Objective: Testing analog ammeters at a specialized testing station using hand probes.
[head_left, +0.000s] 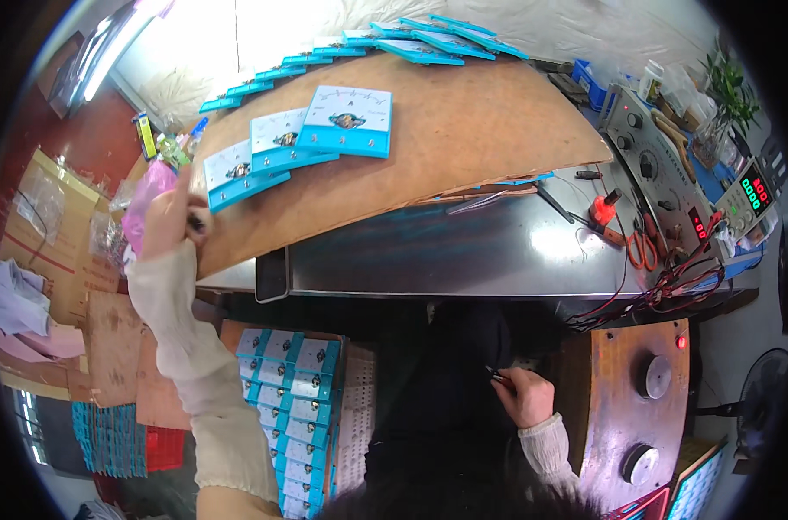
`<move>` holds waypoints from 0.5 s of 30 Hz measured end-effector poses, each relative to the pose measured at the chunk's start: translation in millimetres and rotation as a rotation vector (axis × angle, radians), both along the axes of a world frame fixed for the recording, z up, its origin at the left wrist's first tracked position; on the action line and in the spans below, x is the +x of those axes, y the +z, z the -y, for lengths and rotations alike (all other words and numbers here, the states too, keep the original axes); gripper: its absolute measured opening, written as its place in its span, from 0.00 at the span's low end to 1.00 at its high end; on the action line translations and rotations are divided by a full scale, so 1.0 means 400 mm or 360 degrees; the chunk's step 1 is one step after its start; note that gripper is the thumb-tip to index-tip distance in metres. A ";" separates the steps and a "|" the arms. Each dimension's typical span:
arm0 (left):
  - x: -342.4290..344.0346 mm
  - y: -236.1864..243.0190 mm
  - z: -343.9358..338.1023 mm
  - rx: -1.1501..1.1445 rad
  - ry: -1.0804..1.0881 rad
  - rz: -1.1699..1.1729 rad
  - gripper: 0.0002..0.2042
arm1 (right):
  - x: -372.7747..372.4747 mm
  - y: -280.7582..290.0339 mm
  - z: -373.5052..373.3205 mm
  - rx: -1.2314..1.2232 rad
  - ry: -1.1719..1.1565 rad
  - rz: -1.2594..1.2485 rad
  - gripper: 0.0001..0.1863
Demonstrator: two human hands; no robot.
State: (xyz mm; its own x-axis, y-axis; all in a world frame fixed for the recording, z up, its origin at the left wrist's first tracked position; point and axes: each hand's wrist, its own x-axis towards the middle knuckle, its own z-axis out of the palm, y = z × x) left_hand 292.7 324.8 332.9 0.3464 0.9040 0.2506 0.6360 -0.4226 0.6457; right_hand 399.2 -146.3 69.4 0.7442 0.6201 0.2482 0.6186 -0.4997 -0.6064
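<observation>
My left hand (170, 221) is closed at the left edge of a large brown board (480, 113); some of its fingers are hidden, and a small dark spot shows beside them. On the board near this hand lie three blue panel meters with white dial faces: a left one (233, 173), a middle one (281, 139) and a larger-looking right one (349, 121). Several more meters (420, 50) overlap in a row along the far edge. Low in front of my dark clothing, my right hand (528, 397) pinches a small, thin dark tool (498, 374), its kind unclear.
Beneath the board is a shiny metal tabletop (463, 256). Red-handled scissors (643, 250), a red-orange bottle (602, 210) and tangled leads (680, 282) lie at right, beside a grey instrument (645, 160) and a power supply (747, 195). Below left stands a stack of meters (300, 407); a knobbed wooden box (623, 416) stands right.
</observation>
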 end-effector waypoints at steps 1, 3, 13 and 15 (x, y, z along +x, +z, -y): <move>0.006 -0.016 -0.022 -0.0249 -0.0378 -0.0001 0.25 | 0.002 0.004 -0.019 0.0042 0.0033 0.0031 0.09; 0.037 -0.040 -0.024 -0.0577 -0.0796 -0.0011 0.21 | 0.003 0.014 -0.044 0.0105 0.0056 0.0062 0.09; -0.237 -0.363 0.304 0.0263 -0.0011 0.1863 0.20 | -0.018 0.023 -0.068 0.0218 -0.0239 -0.0089 0.10; -0.157 -0.437 0.466 -0.0243 -0.0009 0.1933 0.21 | -0.006 0.035 -0.072 0.0200 -0.0250 -0.0164 0.12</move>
State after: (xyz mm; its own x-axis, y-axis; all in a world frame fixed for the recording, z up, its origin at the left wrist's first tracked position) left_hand 230.0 138.5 158.2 -0.0348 0.9516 0.3053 -0.4161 -0.2915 0.8613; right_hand 396.7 -117.3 83.3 0.8545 0.4639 0.2336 0.4707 -0.5016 -0.7258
